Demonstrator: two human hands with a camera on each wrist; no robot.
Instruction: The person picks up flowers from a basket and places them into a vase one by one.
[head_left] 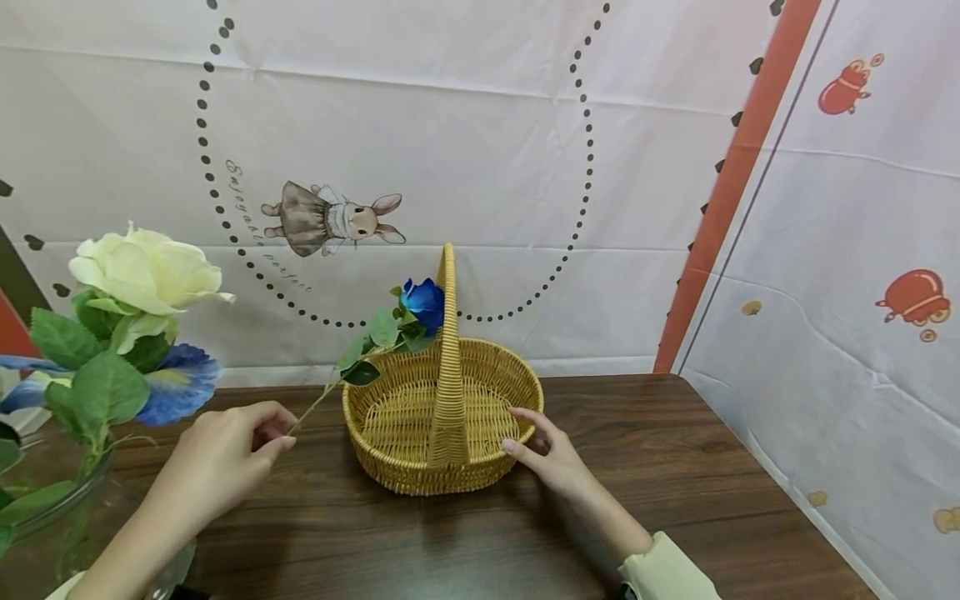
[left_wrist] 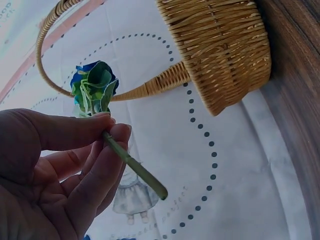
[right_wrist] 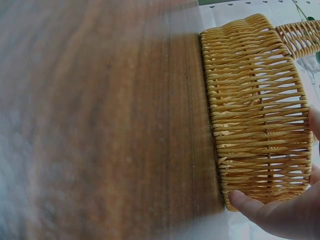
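An artificial blue rose (head_left: 424, 303) on a thin leafy stem is pinched by my left hand (head_left: 225, 450) between thumb and fingertips. Its bloom tilts up to the right, by the handle of the woven wicker basket (head_left: 483, 477). In the left wrist view, the cut end of the green stem (left_wrist: 142, 175) sticks out past the fingers. My right hand (head_left: 553, 463) grips the basket's right end, some fingers over the rim. A fingertip of the right hand (right_wrist: 285, 215) lies against the wickerwork in the right wrist view. The basket's floor shows with nothing lying on it.
At the left stands a clear glass vase (head_left: 52, 517) with a cream rose (head_left: 146, 271), a blue-purple flower (head_left: 180, 385) and green leaves. The basket sits on a dark wooden table (head_left: 637, 450). White printed cloth (head_left: 480, 150) hangs behind and on the right.
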